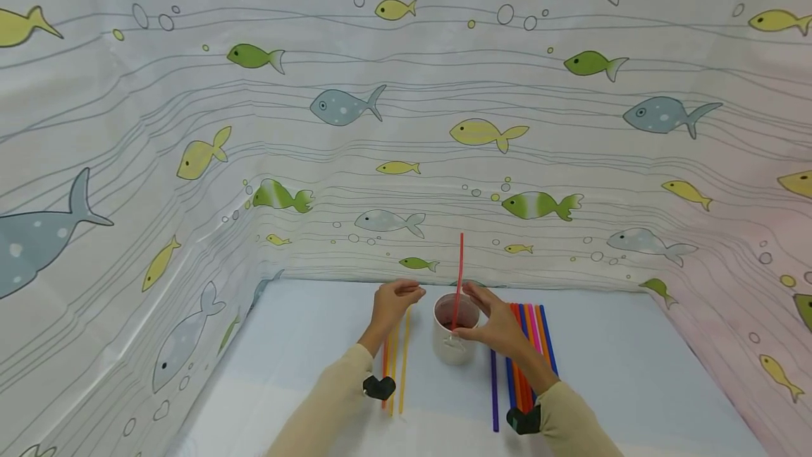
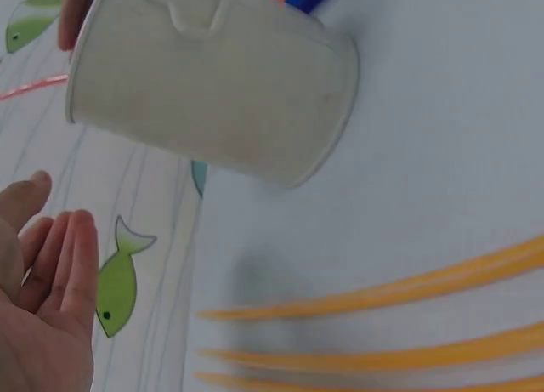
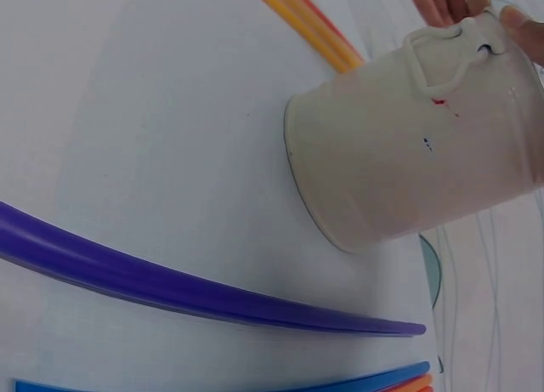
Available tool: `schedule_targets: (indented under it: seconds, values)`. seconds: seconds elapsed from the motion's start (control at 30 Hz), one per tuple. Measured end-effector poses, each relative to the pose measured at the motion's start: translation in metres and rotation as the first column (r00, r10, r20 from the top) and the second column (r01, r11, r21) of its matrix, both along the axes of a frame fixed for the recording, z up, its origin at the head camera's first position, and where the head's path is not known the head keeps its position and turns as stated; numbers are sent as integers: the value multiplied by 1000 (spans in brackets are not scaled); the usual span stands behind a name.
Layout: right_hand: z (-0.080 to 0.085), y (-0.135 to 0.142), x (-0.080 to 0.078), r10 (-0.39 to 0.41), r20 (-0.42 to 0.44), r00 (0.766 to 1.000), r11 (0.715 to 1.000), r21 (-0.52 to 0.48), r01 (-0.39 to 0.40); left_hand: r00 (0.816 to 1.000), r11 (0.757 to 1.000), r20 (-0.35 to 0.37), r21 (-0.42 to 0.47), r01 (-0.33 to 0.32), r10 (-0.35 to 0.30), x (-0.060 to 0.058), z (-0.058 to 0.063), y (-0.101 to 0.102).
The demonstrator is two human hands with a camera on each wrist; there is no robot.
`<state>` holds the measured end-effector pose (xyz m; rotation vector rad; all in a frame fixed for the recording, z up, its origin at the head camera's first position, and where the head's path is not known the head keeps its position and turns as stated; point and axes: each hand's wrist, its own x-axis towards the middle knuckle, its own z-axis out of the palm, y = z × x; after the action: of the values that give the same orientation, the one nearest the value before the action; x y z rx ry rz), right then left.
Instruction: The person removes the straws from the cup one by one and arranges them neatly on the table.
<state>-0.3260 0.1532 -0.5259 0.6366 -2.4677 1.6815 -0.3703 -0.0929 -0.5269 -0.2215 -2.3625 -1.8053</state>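
Note:
A white cup (image 1: 452,351) with a small loop handle (image 3: 442,60) stands on the table in the head view. A slim red stick (image 1: 460,259) rises from inside it, leaning slightly. My right hand (image 1: 501,330) curves around the cup's right side, thumb at the front rim near the handle and fingers at the back rim. To the cup's left, my left hand (image 1: 395,305) is held in the air above some sticks, with nothing in it. In the left wrist view its fingers (image 2: 75,273) are extended, apart from the cup.
Several yellow and orange sticks (image 1: 406,365) lie left of the cup. On its right lie a purple stick (image 1: 495,400) and a row of blue, orange, red and pink sticks (image 1: 544,333). Fish-patterned cloth (image 1: 406,111) walls the white table (image 1: 304,344) at the back and sides.

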Motion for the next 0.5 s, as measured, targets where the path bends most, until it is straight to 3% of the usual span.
schedule_targets:
  seconds: [0.3, 0.5]
  values:
    - [-1, 0, -1, 2, -4, 1000, 1000, -1, -2, 997, 998, -50, 2, 56, -56, -5, 20, 27]
    - [-2, 0, -1, 8, -25, 1000, 1000, -10, -8, 993, 995, -68, 14, 97, -96, -9, 27, 41]
